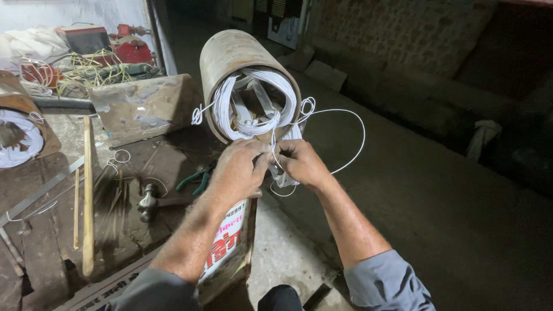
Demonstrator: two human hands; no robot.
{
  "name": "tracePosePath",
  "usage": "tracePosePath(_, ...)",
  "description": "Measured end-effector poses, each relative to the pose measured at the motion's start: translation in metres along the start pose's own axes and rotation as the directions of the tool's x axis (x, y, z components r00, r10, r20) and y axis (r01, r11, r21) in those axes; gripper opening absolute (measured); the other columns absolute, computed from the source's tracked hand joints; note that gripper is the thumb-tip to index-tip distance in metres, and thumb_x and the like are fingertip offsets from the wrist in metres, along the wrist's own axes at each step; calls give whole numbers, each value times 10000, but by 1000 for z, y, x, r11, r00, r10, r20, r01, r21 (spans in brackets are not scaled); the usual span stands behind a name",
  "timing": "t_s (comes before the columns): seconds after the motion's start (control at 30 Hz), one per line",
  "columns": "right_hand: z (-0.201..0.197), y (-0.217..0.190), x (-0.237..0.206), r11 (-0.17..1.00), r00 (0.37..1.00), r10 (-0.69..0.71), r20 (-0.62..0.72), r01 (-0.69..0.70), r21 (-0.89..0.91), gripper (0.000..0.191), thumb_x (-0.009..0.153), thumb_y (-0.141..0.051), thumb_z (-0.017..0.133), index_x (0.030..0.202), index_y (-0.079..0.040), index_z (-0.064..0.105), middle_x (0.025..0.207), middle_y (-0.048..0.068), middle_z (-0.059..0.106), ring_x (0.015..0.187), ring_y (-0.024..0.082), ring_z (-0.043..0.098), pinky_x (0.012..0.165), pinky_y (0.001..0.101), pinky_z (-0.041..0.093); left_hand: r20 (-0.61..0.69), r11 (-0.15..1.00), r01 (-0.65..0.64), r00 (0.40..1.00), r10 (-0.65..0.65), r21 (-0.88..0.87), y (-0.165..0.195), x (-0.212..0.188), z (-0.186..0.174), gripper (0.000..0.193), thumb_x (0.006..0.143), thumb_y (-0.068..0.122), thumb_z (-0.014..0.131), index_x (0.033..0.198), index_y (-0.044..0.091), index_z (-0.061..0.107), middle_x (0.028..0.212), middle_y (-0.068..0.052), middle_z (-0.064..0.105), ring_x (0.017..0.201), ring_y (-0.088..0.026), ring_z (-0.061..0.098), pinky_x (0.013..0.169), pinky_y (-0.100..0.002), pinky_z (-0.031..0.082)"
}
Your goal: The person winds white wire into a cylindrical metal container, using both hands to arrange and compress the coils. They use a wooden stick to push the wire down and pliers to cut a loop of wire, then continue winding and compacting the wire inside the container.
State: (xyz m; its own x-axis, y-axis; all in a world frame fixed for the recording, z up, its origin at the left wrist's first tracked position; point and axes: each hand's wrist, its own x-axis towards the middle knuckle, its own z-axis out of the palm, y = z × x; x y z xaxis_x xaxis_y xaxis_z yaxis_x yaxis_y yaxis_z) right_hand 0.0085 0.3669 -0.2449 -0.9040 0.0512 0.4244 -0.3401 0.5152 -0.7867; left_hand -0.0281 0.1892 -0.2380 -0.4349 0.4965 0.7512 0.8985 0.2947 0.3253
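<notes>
At the centre of the frame a bundle of white wire (253, 109) is packed in loops inside the open end of a rusty metal cylinder (230, 57), which lies tilted toward the camera; a loose strand of it arcs out to the right in a wide loop and comes back down to the hands. Just below the cylinder's mouth the left hand (237, 173) and the right hand (300, 164) meet — both have their fingers curled and pressed together on the white strands, pinching them between fingertips and thumbs, the two hands nearly touching. Under the left forearm stands a printed board (230, 247) in red and white. Left of the hands, on the dirty work surface (46, 230), lie green-handled pliers (196, 179) and a hammer (151, 203) — close together. Further left a long wooden stick (87, 196) runs down the frame. At the left edge sits another cylinder with white wire (17, 138), and at upper left a red machine (129, 49) beside tangled yellowish wire (92, 69).
</notes>
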Motion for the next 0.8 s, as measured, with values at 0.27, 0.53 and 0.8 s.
tracePosePath(0.27,-5,5,2,944,991,-71,-111,31,-328,115,831,-158,776,828,-43,771,633,158,673,541,220,634,559,377,501,47,999,-47,998,47,4,-20,2,6,176,916,154,670,999,27,757,1013,-188,743,983,-404,675,874,-492,525)
tracePosePath(0.53,12,12,22,863,931,-340,-131,253,-438,183,747,-95,732,919,-54,777,833,218,718,817,423,706,684,486,550,87,996,-25,996,33,-90,-27,0,1,181,917,139,674,1020,8,746,1015,-192,736,972,-386,692,852,-452,546)
tracePosePath(0.8,-34,-15,-18,972,957,-85,-279,18,-234,136,882,-185,776,886,-50,766,671,131,699,590,284,661,548,370,500,32,994,-99,995,98,34,-29,-6,10,118,908,128,650,946,47,728,959,-130,730,969,-369,667,867,-483,498)
